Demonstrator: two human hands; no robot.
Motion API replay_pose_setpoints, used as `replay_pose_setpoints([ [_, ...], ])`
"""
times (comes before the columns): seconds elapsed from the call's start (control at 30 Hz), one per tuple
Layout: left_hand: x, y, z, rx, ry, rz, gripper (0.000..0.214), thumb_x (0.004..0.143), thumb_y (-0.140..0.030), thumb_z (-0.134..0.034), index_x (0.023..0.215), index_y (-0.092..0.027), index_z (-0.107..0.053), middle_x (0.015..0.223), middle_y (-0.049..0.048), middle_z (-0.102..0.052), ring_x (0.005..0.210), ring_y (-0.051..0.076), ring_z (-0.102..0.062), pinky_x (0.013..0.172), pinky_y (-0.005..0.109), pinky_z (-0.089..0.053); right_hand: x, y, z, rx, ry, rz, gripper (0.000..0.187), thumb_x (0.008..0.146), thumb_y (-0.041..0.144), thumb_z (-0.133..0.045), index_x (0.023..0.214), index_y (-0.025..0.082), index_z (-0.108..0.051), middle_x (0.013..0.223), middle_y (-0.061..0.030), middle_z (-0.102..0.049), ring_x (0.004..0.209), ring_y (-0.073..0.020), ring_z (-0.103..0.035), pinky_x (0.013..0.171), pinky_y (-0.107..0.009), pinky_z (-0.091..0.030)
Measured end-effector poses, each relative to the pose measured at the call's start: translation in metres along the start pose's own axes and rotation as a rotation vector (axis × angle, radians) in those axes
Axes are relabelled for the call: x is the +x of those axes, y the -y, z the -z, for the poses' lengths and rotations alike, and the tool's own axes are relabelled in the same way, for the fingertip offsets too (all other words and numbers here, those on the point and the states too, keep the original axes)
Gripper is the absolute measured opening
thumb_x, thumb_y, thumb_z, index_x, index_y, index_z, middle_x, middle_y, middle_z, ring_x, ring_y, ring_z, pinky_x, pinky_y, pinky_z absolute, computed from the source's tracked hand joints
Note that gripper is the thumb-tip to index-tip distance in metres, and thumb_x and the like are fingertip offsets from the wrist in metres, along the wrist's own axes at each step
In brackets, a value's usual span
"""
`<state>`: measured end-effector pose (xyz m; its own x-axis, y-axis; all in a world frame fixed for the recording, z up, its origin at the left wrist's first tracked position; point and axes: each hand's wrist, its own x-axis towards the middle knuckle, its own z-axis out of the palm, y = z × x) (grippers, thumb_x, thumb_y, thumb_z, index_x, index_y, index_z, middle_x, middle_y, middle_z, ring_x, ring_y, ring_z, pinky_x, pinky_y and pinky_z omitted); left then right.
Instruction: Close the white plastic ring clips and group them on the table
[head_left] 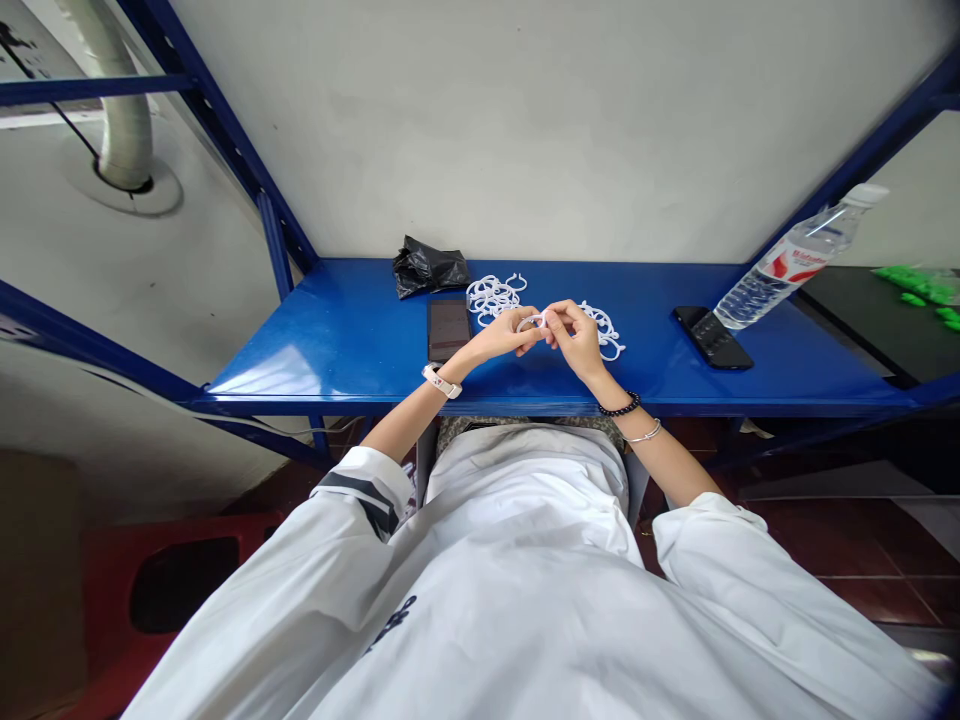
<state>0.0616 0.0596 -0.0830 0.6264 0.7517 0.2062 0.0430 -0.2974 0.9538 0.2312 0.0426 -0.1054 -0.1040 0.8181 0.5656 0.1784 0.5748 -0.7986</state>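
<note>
My left hand (501, 336) and my right hand (576, 338) meet over the front middle of the blue table. Between their pinched fingers is a thin white cord loop (531, 320), and both hands grip it. The fingertips cover part of the loop, so its join cannot be made out. Just behind my left hand lies a tangled pile of similar white cord loops (495, 294). More white cord loops (609, 334) rest on the table right beside my right hand, partly hidden by it.
A crumpled black plastic bag (429, 268) and a dark flat device (448, 328) lie left of the hands. On the right are a black phone (712, 338) and a water bottle (796, 262) on the blue table (352, 330). Green items (919, 285) sit farther right.
</note>
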Motion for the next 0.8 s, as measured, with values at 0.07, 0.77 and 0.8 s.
replay_pose_setpoints([
  [0.07,0.0,0.0,0.0,-0.001,0.006,-0.006,0.04,0.085,-0.051,-0.07,0.084,-0.016,-0.05,0.055,-0.0056,-0.053,0.046,0.006,-0.048,0.048,0.019,-0.04,0.0,0.0,0.0,0.002,0.0,-0.006,0.044,0.088,0.067,-0.059,0.088,0.023,-0.059,0.061,0.0029,-0.06,0.051,-0.0115,-0.056,0.048,-0.024,-0.045],
  [0.77,0.0,0.01,0.004,-0.153,0.208,0.021,0.025,0.088,-0.036,-0.051,0.079,-0.014,-0.057,0.06,0.0002,-0.053,0.052,0.01,-0.047,0.051,0.023,-0.042,-0.001,0.005,0.002,-0.015,0.125,-0.006,0.051,0.087,0.068,-0.059,0.103,0.022,-0.071,0.055,0.0028,-0.059,0.044,-0.0119,-0.049,0.047,-0.026,-0.043],
  [0.8,0.0,0.011,0.005,-0.16,0.224,0.027,0.025,0.088,-0.036,-0.051,0.078,-0.015,-0.057,0.06,0.0004,-0.054,0.053,0.01,-0.047,0.051,0.023,-0.041,-0.001,0.005,0.002,-0.027,0.122,-0.015,0.051,0.086,0.069,-0.059,0.102,0.022,-0.071,0.055,0.0026,-0.059,0.043,-0.0121,-0.049,0.047,-0.027,-0.042],
])
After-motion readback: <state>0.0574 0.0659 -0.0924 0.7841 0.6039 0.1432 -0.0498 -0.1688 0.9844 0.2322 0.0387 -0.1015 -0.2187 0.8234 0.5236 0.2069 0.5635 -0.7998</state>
